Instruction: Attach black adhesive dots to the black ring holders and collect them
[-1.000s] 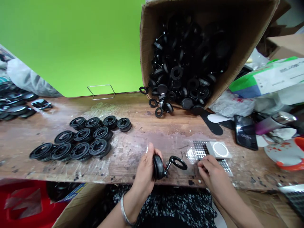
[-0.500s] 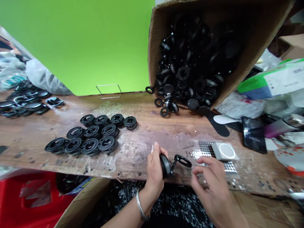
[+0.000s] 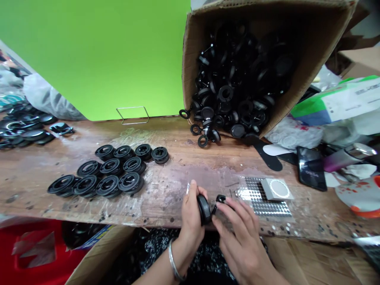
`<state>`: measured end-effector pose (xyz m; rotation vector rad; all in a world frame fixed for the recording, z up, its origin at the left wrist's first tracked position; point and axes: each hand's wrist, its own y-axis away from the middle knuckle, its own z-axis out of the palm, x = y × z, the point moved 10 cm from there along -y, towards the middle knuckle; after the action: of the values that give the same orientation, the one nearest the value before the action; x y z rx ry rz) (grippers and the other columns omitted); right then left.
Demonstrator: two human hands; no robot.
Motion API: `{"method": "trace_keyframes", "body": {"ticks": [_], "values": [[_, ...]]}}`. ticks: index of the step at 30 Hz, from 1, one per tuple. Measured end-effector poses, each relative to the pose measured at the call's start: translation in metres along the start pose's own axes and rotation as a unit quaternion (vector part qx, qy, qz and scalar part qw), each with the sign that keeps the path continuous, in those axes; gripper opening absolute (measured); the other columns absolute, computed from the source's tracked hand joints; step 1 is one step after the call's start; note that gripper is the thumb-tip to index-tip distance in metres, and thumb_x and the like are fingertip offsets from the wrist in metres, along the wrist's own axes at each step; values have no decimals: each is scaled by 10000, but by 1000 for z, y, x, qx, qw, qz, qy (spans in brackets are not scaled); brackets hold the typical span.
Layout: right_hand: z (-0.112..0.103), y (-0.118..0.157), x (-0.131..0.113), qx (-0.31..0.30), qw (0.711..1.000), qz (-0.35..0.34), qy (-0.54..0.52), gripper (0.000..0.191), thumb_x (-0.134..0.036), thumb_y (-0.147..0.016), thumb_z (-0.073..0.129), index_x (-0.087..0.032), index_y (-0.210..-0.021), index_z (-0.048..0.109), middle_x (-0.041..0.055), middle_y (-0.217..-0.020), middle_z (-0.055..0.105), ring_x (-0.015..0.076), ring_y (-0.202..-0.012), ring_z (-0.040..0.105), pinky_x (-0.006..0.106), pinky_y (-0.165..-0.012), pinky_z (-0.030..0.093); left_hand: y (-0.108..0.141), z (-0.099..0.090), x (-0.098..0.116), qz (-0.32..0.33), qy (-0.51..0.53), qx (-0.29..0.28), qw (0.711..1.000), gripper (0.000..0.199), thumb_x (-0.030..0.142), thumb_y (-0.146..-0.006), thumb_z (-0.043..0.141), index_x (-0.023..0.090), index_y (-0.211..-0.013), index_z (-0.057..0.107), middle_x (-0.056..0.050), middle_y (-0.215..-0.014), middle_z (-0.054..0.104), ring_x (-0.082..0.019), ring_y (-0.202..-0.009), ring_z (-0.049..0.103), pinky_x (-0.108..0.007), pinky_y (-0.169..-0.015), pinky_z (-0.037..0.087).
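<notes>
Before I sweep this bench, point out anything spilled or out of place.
Some black ringed parts lie on the bench just outside the cardboard box full of similar ones, as if spilled. Small pale dots are scattered loose near the front edge.

Nothing can be read for certain: the phone's (image 3: 311, 174) lit characters and the print on the green-and-white package (image 3: 353, 97) are too blurred.

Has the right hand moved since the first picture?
Yes: measured against the white block, the right hand has moved left, to the black part in the left hand.
</notes>
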<state>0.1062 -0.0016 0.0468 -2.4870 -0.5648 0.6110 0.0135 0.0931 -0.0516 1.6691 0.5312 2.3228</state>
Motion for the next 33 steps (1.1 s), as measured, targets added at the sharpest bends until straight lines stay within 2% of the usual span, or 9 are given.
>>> {"method": "trace_keyframes", "body": {"ticks": [2,5,10,12,15,21,24,28,33], "values": [[3,8,-1,-4,999,11,43,435,-53,-875,443,-172,-1279,554,135,-1388,481,356,-1359,337,614,-1082,235,-1,2,0,-3,-6,-10,1000,476,544,-881,484,177,-581,515,21,-510,466,-102,-469,427,-215,-492,362],[-4,18,10,3,998,41,51,412,-109,-866,517,-231,-1254,580,126,-1406,451,375,-1358,332,593,-1039,292,1,7,-2,-14,-13,-29,999,474,532,-872,500,171,-565,514,20,-508,458,-93,-455,409,-206,-471,340],[-40,41,79,64,980,167,91,111,-195,-867,588,-211,-946,663,113,-1109,569,310,-1091,505,508,-905,386,3,8,-6,-33,-3,-28,999,469,536,-858,514,172,-563,510,28,-482,427,-85,-419,387,-198,-428,295],[-38,50,106,40,970,205,122,129,-243,-891,553,-209,-852,671,106,-1045,587,302,-1018,500,490,-856,378,2,8,-5,-32,-4,-26,999,465,534,-855,516,172,-563,505,29,-484,424,-84,-416,387,-196,-423,294],[-29,56,123,15,968,205,147,184,-265,-891,533,-222,-793,683,95,-1016,604,304,-997,484,456,-814,347,1,9,-6,-31,-9,-25,999,464,530,-854,517,172,-559,502,29,-489,420,-84,-418,392,-193,-420,296],[-12,48,131,-33,967,212,138,160,-204,-811,544,-222,-684,639,67,-907,611,268,-926,499,407,-790,313,-1,8,-7,-37,-17,-16,999,458,514,-852,511,172,-547,504,25,-475,430,-85,-411,395,-191,-415,296],[-11,45,130,-28,967,205,150,160,-173,-785,528,-214,-650,603,65,-860,607,261,-895,504,414,-799,315,-3,7,-7,-42,-15,-9,999,461,521,-842,515,174,-538,501,26,-459,426,-85,-400,388,-192,-405,286],[-16,40,113,-9,976,164,144,135,-148,-823,512,-195,-719,582,76,-902,593,255,-912,499,441,-846,344,-3,6,-6,-46,-19,-4,999,465,535,-834,518,178,-536,501,31,-437,414,-84,-385,378,-191,-398,276],[-31,11,80,53,989,139,5,86,-143,-853,539,-201,-798,571,70,-985,535,239,-1007,499,428,-885,399,4,11,-5,-42,-42,-14,998,490,556,-852,486,179,-538,505,34,-422,402,-80,-375,346,-195,-400,259]]}}
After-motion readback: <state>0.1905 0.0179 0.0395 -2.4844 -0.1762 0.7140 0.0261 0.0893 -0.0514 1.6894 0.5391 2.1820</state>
